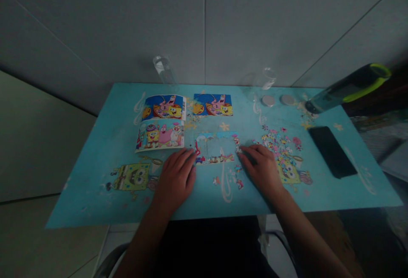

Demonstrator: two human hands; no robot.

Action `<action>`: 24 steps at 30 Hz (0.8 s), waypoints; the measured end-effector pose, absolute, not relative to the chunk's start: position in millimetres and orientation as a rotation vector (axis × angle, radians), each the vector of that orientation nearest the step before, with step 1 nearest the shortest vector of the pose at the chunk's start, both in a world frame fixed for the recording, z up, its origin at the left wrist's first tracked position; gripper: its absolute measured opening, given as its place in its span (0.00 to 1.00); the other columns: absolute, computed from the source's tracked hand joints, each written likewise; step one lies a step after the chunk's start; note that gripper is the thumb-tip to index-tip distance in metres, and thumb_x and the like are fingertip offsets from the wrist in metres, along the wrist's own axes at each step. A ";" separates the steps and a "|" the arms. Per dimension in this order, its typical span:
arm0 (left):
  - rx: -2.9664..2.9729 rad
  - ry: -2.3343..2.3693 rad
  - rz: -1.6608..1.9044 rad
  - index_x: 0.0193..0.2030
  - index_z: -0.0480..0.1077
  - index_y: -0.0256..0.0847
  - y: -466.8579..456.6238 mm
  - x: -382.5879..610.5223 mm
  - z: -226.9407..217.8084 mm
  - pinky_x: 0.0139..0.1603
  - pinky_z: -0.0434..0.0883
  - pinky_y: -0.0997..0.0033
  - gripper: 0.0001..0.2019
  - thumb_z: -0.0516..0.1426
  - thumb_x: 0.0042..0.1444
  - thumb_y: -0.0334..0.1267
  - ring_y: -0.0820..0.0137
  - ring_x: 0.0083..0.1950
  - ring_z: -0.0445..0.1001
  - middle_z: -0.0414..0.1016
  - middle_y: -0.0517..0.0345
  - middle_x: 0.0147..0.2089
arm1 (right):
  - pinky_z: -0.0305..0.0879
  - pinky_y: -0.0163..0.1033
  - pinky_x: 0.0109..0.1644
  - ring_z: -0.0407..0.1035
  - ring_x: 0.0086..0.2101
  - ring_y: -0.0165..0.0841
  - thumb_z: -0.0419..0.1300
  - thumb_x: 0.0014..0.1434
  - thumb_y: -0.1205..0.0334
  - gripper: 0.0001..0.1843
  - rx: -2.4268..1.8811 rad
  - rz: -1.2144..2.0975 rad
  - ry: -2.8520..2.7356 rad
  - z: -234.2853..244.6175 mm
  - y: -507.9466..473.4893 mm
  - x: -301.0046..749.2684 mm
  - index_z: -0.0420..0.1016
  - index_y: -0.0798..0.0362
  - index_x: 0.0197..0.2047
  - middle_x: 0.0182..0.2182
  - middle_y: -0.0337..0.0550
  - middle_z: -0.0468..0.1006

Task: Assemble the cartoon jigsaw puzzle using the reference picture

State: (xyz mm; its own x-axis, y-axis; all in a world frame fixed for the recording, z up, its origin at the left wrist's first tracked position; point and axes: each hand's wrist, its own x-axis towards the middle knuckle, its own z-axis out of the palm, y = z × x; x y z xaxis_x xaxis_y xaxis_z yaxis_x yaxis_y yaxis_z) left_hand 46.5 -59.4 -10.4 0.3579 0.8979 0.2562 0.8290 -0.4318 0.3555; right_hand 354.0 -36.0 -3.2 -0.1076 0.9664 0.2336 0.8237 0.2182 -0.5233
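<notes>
A partly assembled jigsaw puzzle (216,159) lies flat in the middle of the table, its border joined around a bare centre. My left hand (177,178) rests at its left edge with fingers lying flat, fingertips touching the border and nothing gripped. At the right edge, my right hand (264,167) has thumb and index finger closed on a small puzzle piece (237,150), partly hidden by the fingertips. Below the border are a few loose pieces (239,183). A heap of small puzzle pieces (274,141) spreads beyond my right hand.
Behind the puzzle lie a picture card (213,105) and a folded picture sheet (162,135). Two clear tubes, a left one (165,70) and a right one (268,79), stand near the wall by two round lids (268,100). A phone (332,152) and bottle (344,89) are at right.
</notes>
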 end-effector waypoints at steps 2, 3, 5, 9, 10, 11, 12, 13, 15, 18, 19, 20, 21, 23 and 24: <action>2.450 1.574 0.624 0.69 0.63 0.43 -59.3 46.7 -10.5 0.72 0.62 0.42 0.24 0.53 0.67 0.34 0.55 0.72 0.62 0.68 0.49 0.69 | 0.70 0.54 0.51 0.73 0.44 0.44 0.61 0.69 0.52 0.15 -1.651 0.357 -1.980 -3.5 -34.4 354.0 0.81 0.45 0.54 0.44 0.49 0.78; 2.451 1.574 0.625 0.69 0.63 0.43 -59.2 46.8 -10.5 0.72 0.62 0.42 0.24 0.53 0.67 0.34 0.55 0.71 0.63 0.68 0.50 0.69 | 0.70 0.54 0.51 0.73 0.44 0.45 0.61 0.68 0.52 0.15 -1.652 0.359 -1.978 -3.8 -33.8 354.3 0.81 0.45 0.54 0.44 0.49 0.79; 2.453 1.575 0.628 0.69 0.64 0.44 -59.3 46.9 -10.6 0.71 0.63 0.42 0.23 0.53 0.67 0.34 0.55 0.71 0.63 0.69 0.50 0.69 | 0.70 0.55 0.51 0.74 0.44 0.45 0.62 0.68 0.52 0.14 -1.653 0.372 -1.966 -4.6 -32.8 355.0 0.82 0.45 0.52 0.44 0.49 0.79; 2.455 1.580 0.635 0.69 0.64 0.45 -59.5 46.9 -10.9 0.71 0.63 0.42 0.23 0.53 0.68 0.34 0.54 0.71 0.64 0.69 0.50 0.68 | 0.71 0.54 0.52 0.75 0.45 0.45 0.63 0.67 0.53 0.11 -1.631 0.431 -1.921 -4.8 -32.7 356.9 0.82 0.47 0.48 0.43 0.48 0.82; 2.457 1.580 0.635 0.69 0.64 0.45 -59.5 46.9 -10.8 0.71 0.63 0.42 0.23 0.53 0.68 0.34 0.55 0.71 0.64 0.69 0.50 0.68 | 0.71 0.53 0.51 0.76 0.44 0.44 0.63 0.67 0.54 0.10 -1.624 0.454 -1.901 -4.5 -33.1 357.7 0.82 0.47 0.46 0.42 0.47 0.83; 2.458 1.580 0.634 0.69 0.64 0.44 -59.5 46.9 -10.7 0.71 0.63 0.42 0.23 0.53 0.67 0.34 0.55 0.71 0.64 0.69 0.50 0.69 | 0.72 0.53 0.50 0.77 0.42 0.43 0.62 0.67 0.54 0.09 -1.620 0.482 -1.881 -4.1 -33.7 358.8 0.82 0.47 0.45 0.41 0.46 0.83; 2.459 1.580 0.631 0.69 0.64 0.44 -59.5 46.9 -10.6 0.71 0.62 0.43 0.23 0.53 0.67 0.34 0.55 0.71 0.63 0.69 0.50 0.69 | 0.72 0.52 0.49 0.77 0.41 0.42 0.62 0.67 0.55 0.09 -1.616 0.509 -1.863 -3.6 -34.2 360.0 0.82 0.47 0.44 0.40 0.45 0.84; 2.459 1.580 0.628 0.68 0.64 0.43 -59.5 46.9 -10.4 0.72 0.62 0.43 0.23 0.53 0.67 0.34 0.55 0.71 0.63 0.69 0.50 0.69 | 0.72 0.51 0.49 0.78 0.40 0.42 0.62 0.67 0.55 0.08 -1.612 0.534 -1.847 -3.0 -34.7 361.3 0.82 0.47 0.43 0.40 0.44 0.84; 2.460 1.579 0.622 0.68 0.65 0.43 -59.6 47.1 -10.1 0.72 0.62 0.44 0.23 0.53 0.67 0.34 0.56 0.72 0.63 0.68 0.50 0.69 | 0.73 0.50 0.48 0.78 0.39 0.41 0.61 0.67 0.56 0.09 -1.595 0.575 -1.831 -1.5 -35.5 364.0 0.82 0.46 0.42 0.39 0.43 0.85; 2.461 1.579 0.618 0.68 0.64 0.43 -59.7 47.1 -9.8 0.72 0.62 0.44 0.23 0.53 0.67 0.34 0.56 0.71 0.63 0.69 0.50 0.69 | 0.73 0.49 0.49 0.79 0.40 0.41 0.61 0.67 0.57 0.09 -1.577 0.613 -1.835 1.1 -36.0 366.5 0.83 0.47 0.42 0.40 0.43 0.85; 2.461 1.580 0.618 0.68 0.64 0.43 -59.8 47.1 -9.9 0.72 0.62 0.44 0.23 0.53 0.67 0.34 0.56 0.72 0.63 0.69 0.50 0.69 | 0.73 0.49 0.49 0.79 0.40 0.41 0.61 0.67 0.57 0.09 -1.579 0.618 -1.838 1.6 -36.0 366.8 0.83 0.47 0.42 0.40 0.43 0.85; 2.461 1.579 0.618 0.68 0.64 0.43 -59.8 47.0 -9.9 0.72 0.62 0.44 0.23 0.53 0.67 0.34 0.56 0.72 0.63 0.69 0.50 0.69 | 0.73 0.49 0.49 0.79 0.40 0.41 0.61 0.67 0.57 0.08 -1.581 0.618 -1.841 1.9 -36.0 366.9 0.83 0.47 0.42 0.40 0.43 0.85; 2.460 1.579 0.619 0.69 0.64 0.43 -59.7 46.9 -9.9 0.72 0.62 0.44 0.23 0.53 0.67 0.34 0.56 0.72 0.63 0.68 0.50 0.69 | 0.73 0.49 0.49 0.79 0.40 0.41 0.61 0.67 0.58 0.08 -1.584 0.617 -1.841 1.7 -36.1 367.0 0.83 0.47 0.43 0.40 0.43 0.85; 2.461 1.578 0.621 0.69 0.64 0.44 -59.7 46.8 -9.9 0.72 0.62 0.43 0.23 0.53 0.67 0.34 0.56 0.72 0.63 0.68 0.50 0.69 | 0.73 0.50 0.50 0.79 0.40 0.41 0.61 0.67 0.57 0.08 -1.588 0.616 -1.840 0.5 -36.8 367.3 0.83 0.47 0.43 0.40 0.43 0.85; 2.461 1.577 0.623 0.68 0.64 0.44 -59.6 46.7 -9.9 0.72 0.62 0.43 0.23 0.53 0.67 0.34 0.56 0.71 0.63 0.68 0.50 0.69 | 0.73 0.50 0.50 0.79 0.41 0.41 0.61 0.68 0.57 0.09 -1.588 0.616 -1.842 -0.4 -37.3 367.7 0.83 0.47 0.44 0.41 0.43 0.85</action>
State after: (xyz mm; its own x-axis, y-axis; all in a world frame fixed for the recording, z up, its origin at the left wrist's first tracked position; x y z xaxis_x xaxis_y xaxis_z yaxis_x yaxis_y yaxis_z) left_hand 46.7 -59.6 -9.9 0.3601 0.8957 0.2609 0.8321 -0.4349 0.3442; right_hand 367.7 -37.3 -0.4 -0.0828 0.9847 0.1533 0.6942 0.1673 -0.7001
